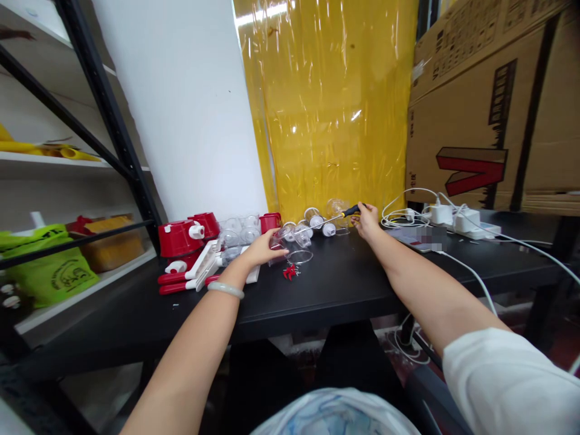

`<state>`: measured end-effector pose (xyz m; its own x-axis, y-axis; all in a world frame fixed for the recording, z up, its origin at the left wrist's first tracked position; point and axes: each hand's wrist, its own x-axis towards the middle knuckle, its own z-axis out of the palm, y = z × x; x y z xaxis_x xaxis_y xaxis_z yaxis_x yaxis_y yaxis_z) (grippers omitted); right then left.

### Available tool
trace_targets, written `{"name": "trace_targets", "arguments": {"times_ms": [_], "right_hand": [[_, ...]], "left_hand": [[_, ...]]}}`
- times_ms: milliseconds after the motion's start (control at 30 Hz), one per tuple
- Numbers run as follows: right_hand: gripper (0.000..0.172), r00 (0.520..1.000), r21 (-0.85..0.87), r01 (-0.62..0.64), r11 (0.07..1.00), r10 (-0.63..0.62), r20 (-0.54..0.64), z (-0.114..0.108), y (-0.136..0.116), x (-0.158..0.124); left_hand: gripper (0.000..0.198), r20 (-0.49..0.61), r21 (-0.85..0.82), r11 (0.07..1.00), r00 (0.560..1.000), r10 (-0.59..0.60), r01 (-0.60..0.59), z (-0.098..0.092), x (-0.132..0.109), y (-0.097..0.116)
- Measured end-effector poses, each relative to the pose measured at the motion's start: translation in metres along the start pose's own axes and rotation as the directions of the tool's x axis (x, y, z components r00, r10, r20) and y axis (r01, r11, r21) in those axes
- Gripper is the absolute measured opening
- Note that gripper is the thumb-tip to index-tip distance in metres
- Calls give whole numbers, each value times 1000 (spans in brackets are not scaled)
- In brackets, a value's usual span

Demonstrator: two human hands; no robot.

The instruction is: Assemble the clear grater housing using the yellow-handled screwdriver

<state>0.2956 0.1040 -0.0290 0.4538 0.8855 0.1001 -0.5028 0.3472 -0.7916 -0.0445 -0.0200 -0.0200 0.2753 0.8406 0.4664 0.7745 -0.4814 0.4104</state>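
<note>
My left hand [261, 249] is closed around a clear plastic part [278, 240] with a reddish tint, just above the black table. My right hand [366, 221] grips the black-and-yellow handle of a screwdriver [350, 211]. Its long shaft points left toward the clear part; whether the tip touches it, I cannot tell. Below the left hand lie a small cluster of red pieces [289, 272] with tiny screws and a clear ring [300, 258]. Behind the shaft are several clear containers with white ends [316, 220].
Red housings [181, 238], white-and-red handles [199, 269] and clear cups [240, 229] crowd the left side. On the right, a tablet-like device [414, 237], white adapters [466, 219] and cables lie before a large cardboard box [475, 115]. A lined bin [335, 414] stands below.
</note>
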Motion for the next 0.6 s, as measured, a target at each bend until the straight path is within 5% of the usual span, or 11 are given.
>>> {"name": "trace_targets", "arguments": {"times_ms": [133, 300, 500, 600], "right_hand": [[29, 999, -65, 43, 997, -42, 3, 1, 2, 1], [8, 1000, -18, -24, 1000, 24, 8, 2, -2, -2], [4, 999, 11, -33, 999, 33, 27, 2, -4, -5], [14, 1000, -20, -26, 999, 26, 2, 1, -3, -5]], "left_hand": [[86, 5, -3, 1000, 1000, 5, -5, 0, 0, 0], [86, -1, 1, 1000, 1000, 18, -18, 0, 1, -1], [86, 3, -4, 1000, 1000, 2, -2, -1, 0, 0], [88, 9, 3, 1000, 1000, -7, 7, -1, -1, 2]]}}
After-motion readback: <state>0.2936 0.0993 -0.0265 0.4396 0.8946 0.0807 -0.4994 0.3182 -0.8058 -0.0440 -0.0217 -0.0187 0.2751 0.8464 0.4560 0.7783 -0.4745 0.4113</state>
